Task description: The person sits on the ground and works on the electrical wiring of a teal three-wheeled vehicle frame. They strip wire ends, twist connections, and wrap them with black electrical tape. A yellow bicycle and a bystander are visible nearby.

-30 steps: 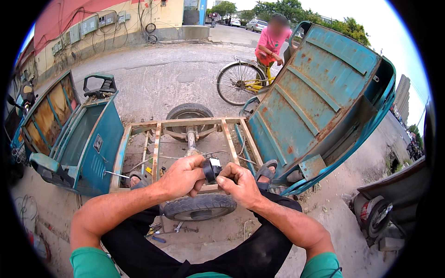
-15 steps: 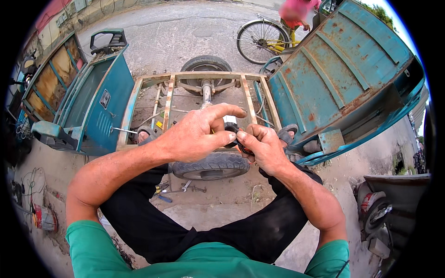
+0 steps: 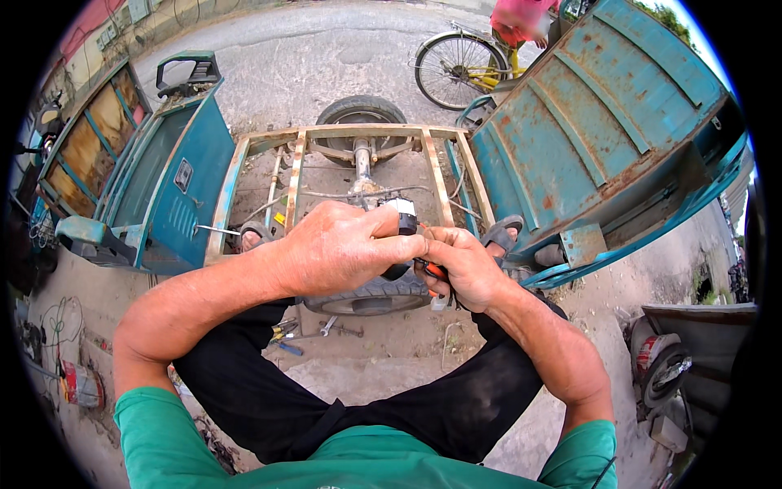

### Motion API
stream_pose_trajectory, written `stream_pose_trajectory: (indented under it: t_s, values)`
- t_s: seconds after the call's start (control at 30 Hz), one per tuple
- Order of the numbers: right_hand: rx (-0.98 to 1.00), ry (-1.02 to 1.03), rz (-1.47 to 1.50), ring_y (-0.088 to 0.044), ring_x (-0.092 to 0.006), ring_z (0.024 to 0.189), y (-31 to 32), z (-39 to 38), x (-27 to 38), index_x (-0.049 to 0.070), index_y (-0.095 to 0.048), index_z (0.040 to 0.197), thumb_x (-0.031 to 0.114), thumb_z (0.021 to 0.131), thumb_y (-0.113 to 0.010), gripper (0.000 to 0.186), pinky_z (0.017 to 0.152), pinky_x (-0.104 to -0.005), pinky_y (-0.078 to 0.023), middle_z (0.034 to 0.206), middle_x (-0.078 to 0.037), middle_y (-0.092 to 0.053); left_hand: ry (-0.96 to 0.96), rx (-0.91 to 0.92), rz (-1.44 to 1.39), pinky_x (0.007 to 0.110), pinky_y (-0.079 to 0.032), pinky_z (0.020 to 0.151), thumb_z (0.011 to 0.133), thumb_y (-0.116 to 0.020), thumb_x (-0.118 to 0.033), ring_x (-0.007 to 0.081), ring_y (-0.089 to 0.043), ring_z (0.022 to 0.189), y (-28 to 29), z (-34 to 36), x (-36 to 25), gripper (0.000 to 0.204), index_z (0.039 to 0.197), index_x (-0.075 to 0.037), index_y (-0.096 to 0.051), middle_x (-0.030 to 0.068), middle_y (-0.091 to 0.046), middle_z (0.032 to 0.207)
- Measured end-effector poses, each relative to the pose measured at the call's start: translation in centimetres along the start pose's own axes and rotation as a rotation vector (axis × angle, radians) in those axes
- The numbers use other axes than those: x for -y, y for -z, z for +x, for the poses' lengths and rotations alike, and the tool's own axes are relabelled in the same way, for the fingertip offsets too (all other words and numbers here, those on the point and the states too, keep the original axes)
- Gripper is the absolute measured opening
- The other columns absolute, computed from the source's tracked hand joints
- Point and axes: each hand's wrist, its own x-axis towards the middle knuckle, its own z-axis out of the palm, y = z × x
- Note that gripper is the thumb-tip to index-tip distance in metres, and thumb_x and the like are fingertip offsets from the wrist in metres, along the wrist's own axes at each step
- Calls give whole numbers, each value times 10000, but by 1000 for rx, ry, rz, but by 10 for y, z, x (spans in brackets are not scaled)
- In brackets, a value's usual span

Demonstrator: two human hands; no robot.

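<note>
My left hand (image 3: 342, 244) is closed, its fingers curled round a small black-and-white piece (image 3: 403, 213) that sticks out above the thumb. Its exact kind is unclear. Against the left fingertips, my right hand (image 3: 466, 267) pinches a bundle of black and orange wires (image 3: 432, 269). A small whitish end (image 3: 440, 302) hangs below that hand. Both hands meet over the bare metal frame (image 3: 350, 130) of a vehicle, between its axle (image 3: 362, 163) and the near tyre (image 3: 371, 300). The fingers hide much of what they hold.
A blue-green body panel with a handle (image 3: 183, 183) stands at left, and a rusty blue-green truck-bed part (image 3: 586, 122) leans at right. Wrenches (image 3: 327, 326) and pliers (image 3: 285, 332) lie on the ground between my legs. Farther off, a person in pink (image 3: 521, 20) is beside a bicycle (image 3: 460, 72).
My left hand has turned over and curled its raised forefinger in. The black-and-white piece now shows higher above the fingers, and the wires show more plainly in my right hand.
</note>
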Motion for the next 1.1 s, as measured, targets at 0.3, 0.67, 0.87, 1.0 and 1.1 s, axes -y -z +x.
stream_pose_trajectory:
  t_s: [0.3, 0.67, 0.87, 1.0, 1.1]
  values:
    - [-3, 21, 15, -446, -75, 529, 0, -7, 4, 79, -533, 786, 291, 1018, -591, 320, 467, -250, -311, 666, -8, -532, 112, -67, -371, 357, -520, 585, 782, -670, 70, 246, -655, 768, -7, 5, -4, 282, 1032, -59, -688, 98, -622, 885]
    - [-129, 497, -271, -494, -66, 573, -3, -4, -6, 23, -542, 818, 248, 1010, -616, 306, 531, -241, -407, 682, -14, -564, 938, 55, -1031, 222, -384, 464, 981, -601, -222, 47, -487, 528, 5, 19, -7, 190, 990, -33, -596, 1, -548, 653]
    - [-144, 576, -531, -499, -76, 626, -3, -5, -2, 9, -565, 836, 260, 979, -647, 300, 566, -281, -426, 695, -26, -583, 987, 145, -894, 287, -384, 515, 905, -573, -175, 80, -502, 568, 9, 17, -1, 188, 904, 11, -601, 12, -572, 647]
    - [-152, 452, -522, -490, -76, 639, -8, -7, 2, 4, -572, 810, 267, 962, -661, 316, 564, -287, -416, 695, -15, -582, 1040, 144, -963, 292, -420, 559, 890, -587, -164, 91, -526, 608, 16, 20, -7, 233, 1016, 28, -624, 18, -570, 665]
    - [-145, 352, -367, -492, -69, 633, -8, -5, -1, 6, -574, 784, 271, 965, -652, 330, 557, -279, -411, 691, -11, -582, 891, 53, -912, 293, -437, 577, 889, -593, -132, 93, -537, 637, 13, 13, -6, 288, 1130, 21, -628, 20, -579, 691]
